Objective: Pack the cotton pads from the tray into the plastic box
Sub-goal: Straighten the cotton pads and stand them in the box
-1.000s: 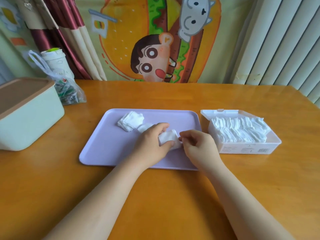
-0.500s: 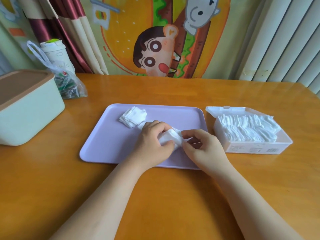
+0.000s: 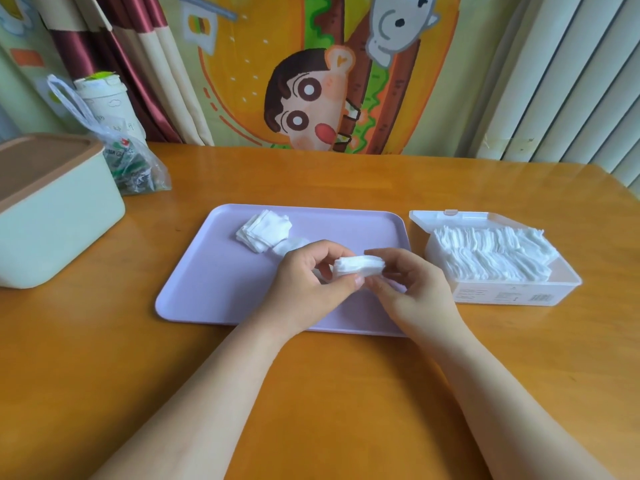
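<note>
A lilac tray [image 3: 214,282] lies on the wooden table in front of me. Above its right half, my left hand [image 3: 308,289] and my right hand [image 3: 405,289] together pinch a small stack of white cotton pads [image 3: 358,265], held edge-on and lifted off the tray. A loose pile of cotton pads [image 3: 265,230] rests at the tray's far middle, with one more pad [image 3: 291,244] beside it. To the right of the tray stands the open clear plastic box [image 3: 568,282], largely filled with rows of upright pads [image 3: 491,252].
A pale green bin with a brown lid [image 3: 52,209] stands at the left. Behind it sit a clear plastic bag [image 3: 135,168] and a white cup [image 3: 104,102]. The box's lid [image 3: 450,216] lies open at the back. Curtains hang behind the table.
Both hands have gathered the pads into a neat stack and lifted it off the tray. The view has tilted down slightly.
</note>
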`<state>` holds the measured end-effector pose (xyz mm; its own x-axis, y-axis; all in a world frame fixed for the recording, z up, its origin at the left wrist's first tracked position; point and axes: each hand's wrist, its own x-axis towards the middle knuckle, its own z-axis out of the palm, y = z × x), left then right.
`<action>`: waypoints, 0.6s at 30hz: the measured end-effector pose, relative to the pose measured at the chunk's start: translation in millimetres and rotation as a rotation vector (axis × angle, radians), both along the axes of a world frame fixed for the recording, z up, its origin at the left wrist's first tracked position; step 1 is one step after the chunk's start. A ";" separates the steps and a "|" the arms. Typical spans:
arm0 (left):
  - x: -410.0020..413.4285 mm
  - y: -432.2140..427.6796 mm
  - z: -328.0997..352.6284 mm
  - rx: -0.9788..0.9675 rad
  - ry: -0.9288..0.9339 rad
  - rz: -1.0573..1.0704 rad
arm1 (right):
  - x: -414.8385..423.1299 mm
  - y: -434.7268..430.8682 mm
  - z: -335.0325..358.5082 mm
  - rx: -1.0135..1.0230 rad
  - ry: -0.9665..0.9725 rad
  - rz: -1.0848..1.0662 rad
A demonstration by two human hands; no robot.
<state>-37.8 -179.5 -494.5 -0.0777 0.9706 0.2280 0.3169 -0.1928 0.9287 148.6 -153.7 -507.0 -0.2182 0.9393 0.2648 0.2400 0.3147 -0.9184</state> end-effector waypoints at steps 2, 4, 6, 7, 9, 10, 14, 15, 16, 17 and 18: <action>1.8 0.1 -1.9 -0.016 0.012 0.013 | -0.1 -2.1 -0.8 0.050 -0.090 -0.015; 2.1 0.1 -4.4 -0.013 0.045 0.027 | -0.3 -4.6 -1.8 0.124 -0.165 -0.025; 1.7 1.1 -6.6 -0.024 0.086 0.038 | -0.6 -4.1 -4.5 0.199 -0.191 -0.013; 1.5 1.1 -7.6 -0.036 0.099 0.043 | -0.1 -3.6 -6.7 0.221 -0.192 -0.001; 0.7 2.2 -9.2 -0.035 0.111 0.062 | -0.5 -0.6 -11.0 0.270 -0.204 0.000; 0.3 2.4 -10.2 -0.024 0.116 0.076 | -1.1 -0.1 -12.6 0.288 -0.211 -0.004; -1.2 2.2 -11.1 0.028 0.176 0.096 | -3.2 -2.1 -13.5 0.321 -0.228 -0.008; -1.7 2.7 -11.7 0.042 0.191 0.093 | -3.6 -2.5 -13.3 0.325 -0.229 -0.011; -2.5 3.0 -12.2 0.061 0.210 0.088 | -4.0 -2.6 -13.1 0.322 -0.230 -0.016; -2.6 3.2 -12.4 0.084 0.226 0.077 | -4.0 -2.9 -12.6 0.316 -0.232 -0.020; -3.2 3.9 -12.1 0.107 0.231 0.061 | -4.2 -2.2 -11.7 0.303 -0.235 -0.028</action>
